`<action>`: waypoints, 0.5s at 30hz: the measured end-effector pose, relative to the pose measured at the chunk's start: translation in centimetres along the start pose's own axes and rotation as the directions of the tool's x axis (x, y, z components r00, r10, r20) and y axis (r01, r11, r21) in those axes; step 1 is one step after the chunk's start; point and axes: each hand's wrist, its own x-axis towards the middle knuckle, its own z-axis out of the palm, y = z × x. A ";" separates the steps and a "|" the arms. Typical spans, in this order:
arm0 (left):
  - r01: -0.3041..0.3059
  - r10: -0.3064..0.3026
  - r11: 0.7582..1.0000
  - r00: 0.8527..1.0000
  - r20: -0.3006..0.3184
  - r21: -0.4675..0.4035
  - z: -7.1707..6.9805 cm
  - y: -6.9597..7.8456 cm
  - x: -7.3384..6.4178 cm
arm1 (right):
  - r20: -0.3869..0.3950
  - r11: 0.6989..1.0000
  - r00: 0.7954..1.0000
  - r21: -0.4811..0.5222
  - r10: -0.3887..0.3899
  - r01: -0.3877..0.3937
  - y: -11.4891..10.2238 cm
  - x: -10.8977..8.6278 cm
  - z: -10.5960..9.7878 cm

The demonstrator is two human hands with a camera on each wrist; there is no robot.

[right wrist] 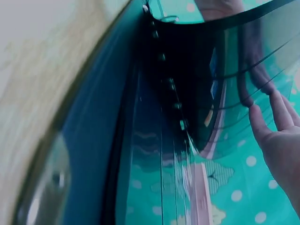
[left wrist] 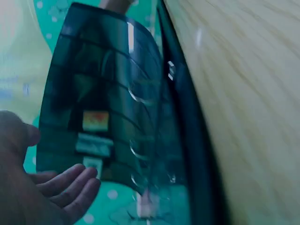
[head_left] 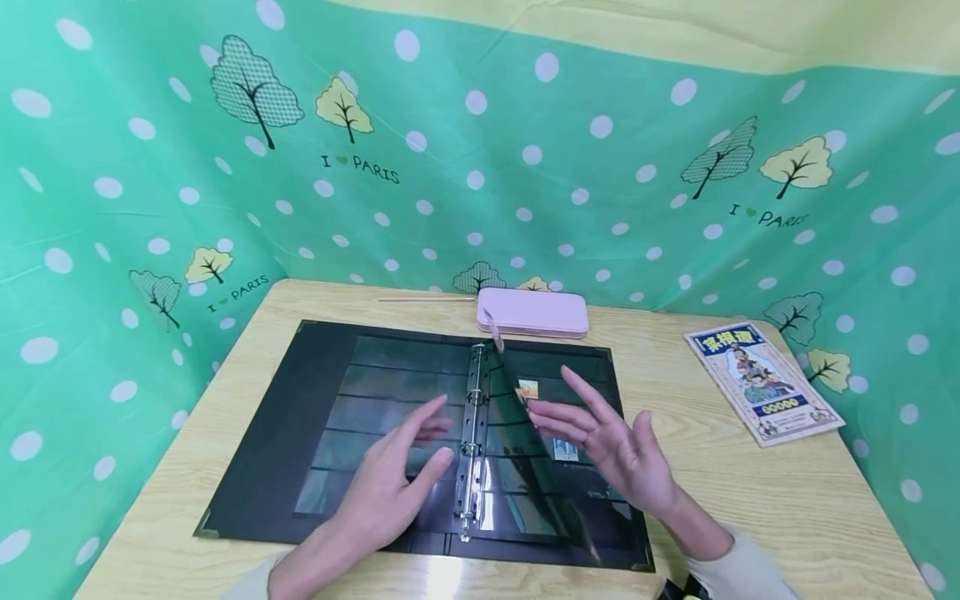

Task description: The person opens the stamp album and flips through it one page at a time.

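Note:
A black ring-binder stamp album (head_left: 258, 433) lies spread on the table, its metal rings (head_left: 471, 450) down the middle. One dark pocket page (left wrist: 101, 61) stands raised from the rings, partway between the two sides. My right hand (head_left: 618, 450) has its fingers spread, with fingertips against that page in the right wrist view. Above the left-hand page hovers my left hand (head_left: 386, 487), fingers relaxed and holding nothing. An orange stamp (head_left: 528, 389) and a blue stamp (head_left: 566, 450) show on the right side.
Behind the album sits a pink case (head_left: 532, 310), with a thin stick (head_left: 423, 299) to its left. A printed packet (head_left: 763, 383) with a colourful picture lies at the table's right. Green dotted cloth (head_left: 450, 208) hangs around the back and sides.

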 end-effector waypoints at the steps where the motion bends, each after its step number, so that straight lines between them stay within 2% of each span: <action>1: -0.002 0.002 0.997 1.000 0.002 -0.071 0.1 0.4 0.1 | 0.011 1.000 1.000 -0.002 0.001 -0.001 0.1 0.2 0.3; 4: 0.021 -0.020 0.958 1.000 0.009 -0.286 0.2 1.5 0.5 | 0.029 0.999 0.999 -0.023 0.027 -0.026 0.3 0.6 1.1; 6: 0.050 -0.048 0.927 0.999 0.015 -0.373 0.4 2.3 0.6 | 0.031 0.998 0.999 -0.043 0.044 -0.043 0.4 0.8 1.6; 8: 0.087 -0.085 0.905 0.996 0.025 -0.416 0.6 3.0 0.7 | 0.025 0.996 0.997 -0.059 0.069 -0.067 0.3 1.1 2.2; 15: 0.200 -0.184 0.871 0.980 0.081 -0.448 1.6 4.9 1.2 | 0.029 0.995 0.997 -0.063 0.075 -0.073 0.5 2.1 3.7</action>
